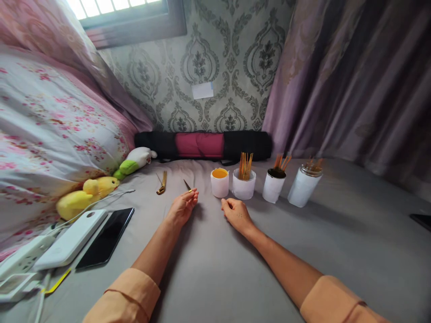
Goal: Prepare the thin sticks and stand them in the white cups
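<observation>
My left hand [183,207] is closed on a small pointed tool [187,185] with a dark tip and a gold-coloured part; the tip points up and left, away from me. The fingers of my right hand [237,215] are curled together, and whatever they may hold is hidden. Just beyond it stands a white-wrapped cup [220,187] with orange-yellow inside. To its right is a wide white cup [244,189] holding thin golden sticks [245,167]. Left of my left hand lies a gold-coloured slender object [162,184] on the grey sheet [202,278].
Farther right, a white-wrapped can [273,188] and a tilted-looking white-wrapped jar [303,187] hold more sticks. A black phone [106,237], a white power bank [72,240], a power strip [27,258] and plush toys [79,199] lie left. A black-and-maroon roll [202,145] lies along the wall.
</observation>
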Available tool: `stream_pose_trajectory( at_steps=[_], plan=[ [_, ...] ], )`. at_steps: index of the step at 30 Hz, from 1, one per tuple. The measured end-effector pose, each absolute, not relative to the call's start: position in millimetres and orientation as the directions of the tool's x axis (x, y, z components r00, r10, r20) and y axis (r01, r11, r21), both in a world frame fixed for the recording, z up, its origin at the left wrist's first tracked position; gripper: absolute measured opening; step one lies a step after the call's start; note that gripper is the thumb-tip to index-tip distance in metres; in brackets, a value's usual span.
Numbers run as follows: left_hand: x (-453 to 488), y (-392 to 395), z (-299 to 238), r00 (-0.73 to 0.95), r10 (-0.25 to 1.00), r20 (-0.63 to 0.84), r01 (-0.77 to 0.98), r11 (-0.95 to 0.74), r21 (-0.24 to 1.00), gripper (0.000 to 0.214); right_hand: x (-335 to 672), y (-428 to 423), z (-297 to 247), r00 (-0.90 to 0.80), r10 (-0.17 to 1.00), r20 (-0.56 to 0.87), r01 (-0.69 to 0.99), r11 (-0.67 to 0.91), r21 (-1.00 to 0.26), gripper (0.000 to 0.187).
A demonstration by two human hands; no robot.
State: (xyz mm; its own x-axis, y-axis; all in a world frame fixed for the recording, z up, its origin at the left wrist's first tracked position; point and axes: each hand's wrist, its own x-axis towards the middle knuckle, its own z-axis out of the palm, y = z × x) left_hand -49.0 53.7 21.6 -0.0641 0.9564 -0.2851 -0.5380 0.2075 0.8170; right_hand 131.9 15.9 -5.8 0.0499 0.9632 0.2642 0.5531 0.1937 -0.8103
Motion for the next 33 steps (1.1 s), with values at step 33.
stream_pose_trajectory(
  at_steps=[33],
  plan=[
    [-22.3,2.1,-3.2,-0.025,0.976,0.214,0.185,-0.206,0.961,0.037,131.2,15.2,-3.1,-0.022,0.978,0.208,0.479,0.193,-0.856,0.042]
  ],
)
